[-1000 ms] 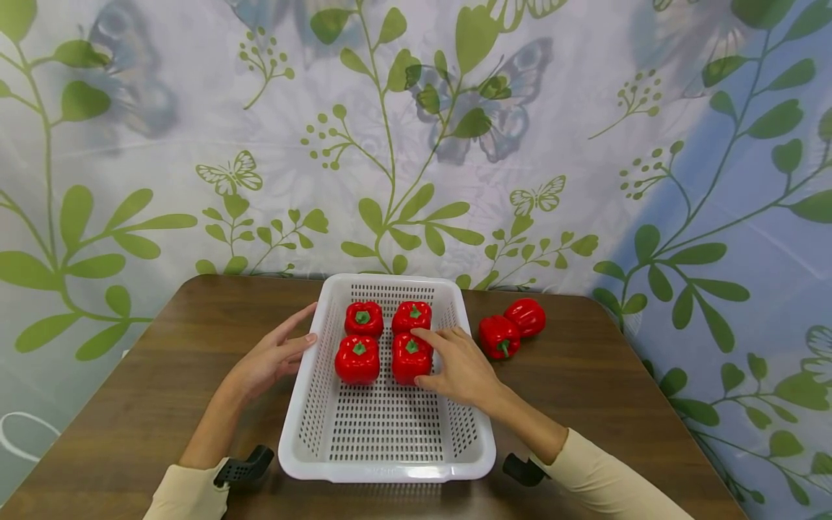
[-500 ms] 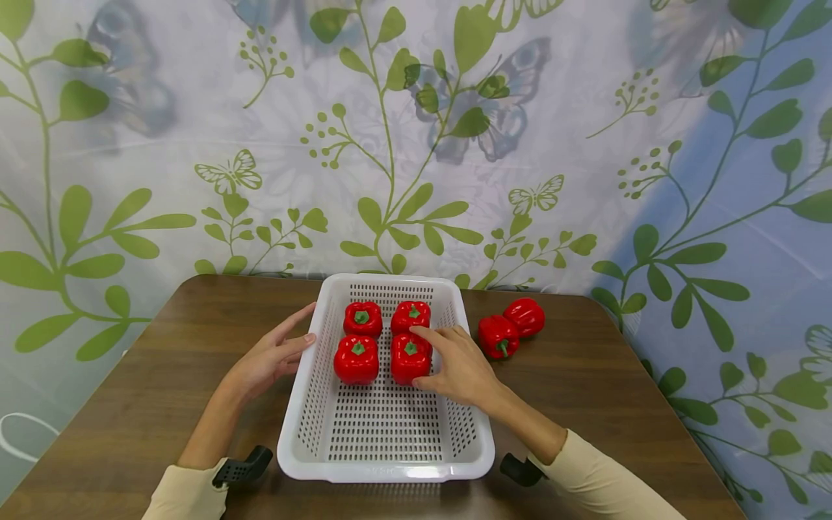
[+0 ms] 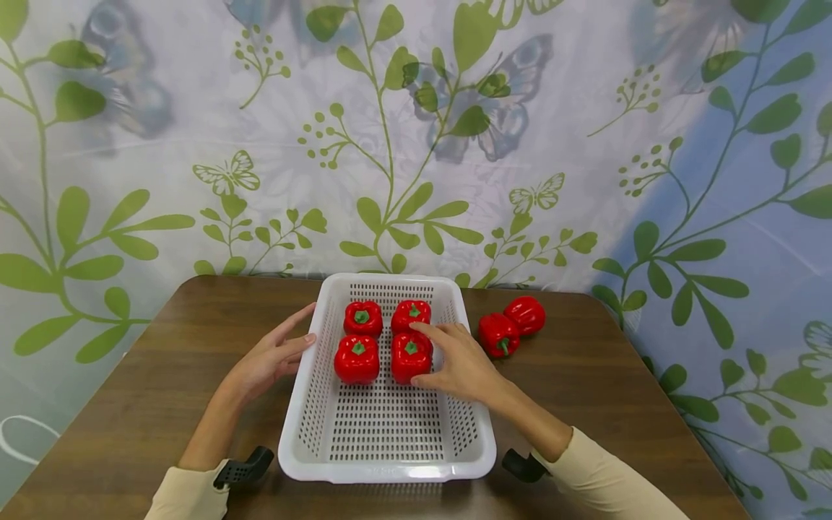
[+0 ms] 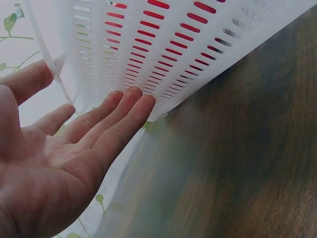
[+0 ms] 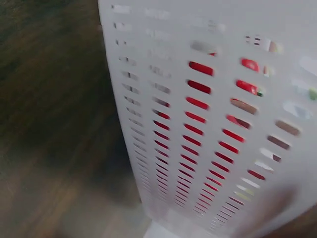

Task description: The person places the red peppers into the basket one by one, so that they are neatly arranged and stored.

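A white perforated plastic basket point(image 3: 386, 472) holds red bell peppers in two rows of two, green stems up. My right hand point(image 3: 463, 365) reaches over the basket's right side and holds the near-right bell pepper point(image 3: 406, 362), thumb on its near side and fingers on its far side. Behind that one sits the far-right bell pepper point(image 3: 411, 315). The near-left bell pepper point(image 3: 357, 361) and far-left bell pepper point(image 3: 364, 318) stand untouched. With fairly straight fingers, my left hand point(image 3: 268, 361) touches the basket's left rim and side; the left wrist view shows three fingers point(image 4: 119, 119) along the slotted wall.
Two more red bell peppers lie on the table right of the basket: one with its stem toward me point(image 3: 499, 336), and another bell pepper point(image 3: 526, 315) behind it on its side. The brown wooden table point(image 3: 585, 404) ends at a leaf-patterned curtain point(image 3: 279, 152).
Almost nothing differs. The right hand stays on the near-right bell pepper, the left hand stays at the basket's left side, and the view shifts slightly.
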`<state>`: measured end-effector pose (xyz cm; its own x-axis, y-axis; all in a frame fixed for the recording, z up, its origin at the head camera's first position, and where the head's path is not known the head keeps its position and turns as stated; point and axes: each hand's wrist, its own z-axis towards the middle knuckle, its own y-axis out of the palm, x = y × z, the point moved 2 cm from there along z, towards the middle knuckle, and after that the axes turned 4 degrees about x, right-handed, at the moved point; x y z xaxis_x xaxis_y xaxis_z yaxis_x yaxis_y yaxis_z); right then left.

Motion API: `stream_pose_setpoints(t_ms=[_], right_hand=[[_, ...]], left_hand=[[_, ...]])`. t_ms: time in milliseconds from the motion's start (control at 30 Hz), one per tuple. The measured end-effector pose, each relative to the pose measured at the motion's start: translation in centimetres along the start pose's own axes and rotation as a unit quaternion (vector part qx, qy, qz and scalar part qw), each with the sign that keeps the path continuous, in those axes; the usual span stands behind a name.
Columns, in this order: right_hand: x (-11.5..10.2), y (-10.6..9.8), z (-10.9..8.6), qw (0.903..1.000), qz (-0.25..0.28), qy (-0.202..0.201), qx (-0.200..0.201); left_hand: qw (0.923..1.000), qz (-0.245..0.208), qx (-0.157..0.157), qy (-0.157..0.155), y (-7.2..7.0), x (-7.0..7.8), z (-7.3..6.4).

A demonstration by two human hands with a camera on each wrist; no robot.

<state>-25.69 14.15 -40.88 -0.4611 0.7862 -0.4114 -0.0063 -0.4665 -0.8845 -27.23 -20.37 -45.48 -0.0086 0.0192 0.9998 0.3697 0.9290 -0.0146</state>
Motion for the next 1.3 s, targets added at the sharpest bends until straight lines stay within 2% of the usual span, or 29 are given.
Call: stream_pose_setpoints(t_ms=[167,367,567,800,967,1300], right_hand=[[0.1,-0.9,0.4,0.9974,0.061,0.038,-0.009],[0.2,-2.9,0.4,0.9905,0.119,0.061,0.033],[1.4,-5.3,0.0,0.9861,0.119,0.068,0.093],[4.2,-7.2,-0.8,0.9834,0.098,0.089,0.124],[6.2,-7.8,-1.2,0.9793,0.078,0.116,0.146],[10.0,-8.3,-2.2,0.9674,0.072,0.166,0.178]], left_hand=[[0.9999,0.0,0.005,-0.009,0.0,0.0,0.0],[0.9999,0.001,0.006,-0.012,-0.1,-0.1,0.1],[0.9999,0.0,0.007,-0.01,-0.1,0.0,0.1],[0.9999,-0.003,0.004,-0.009,-0.1,0.1,0.1],[1.0,-0.002,0.002,-0.003,-0.3,-0.1,0.2],[1.0,-0.002,0.004,-0.006,-0.4,-0.3,0.3]])
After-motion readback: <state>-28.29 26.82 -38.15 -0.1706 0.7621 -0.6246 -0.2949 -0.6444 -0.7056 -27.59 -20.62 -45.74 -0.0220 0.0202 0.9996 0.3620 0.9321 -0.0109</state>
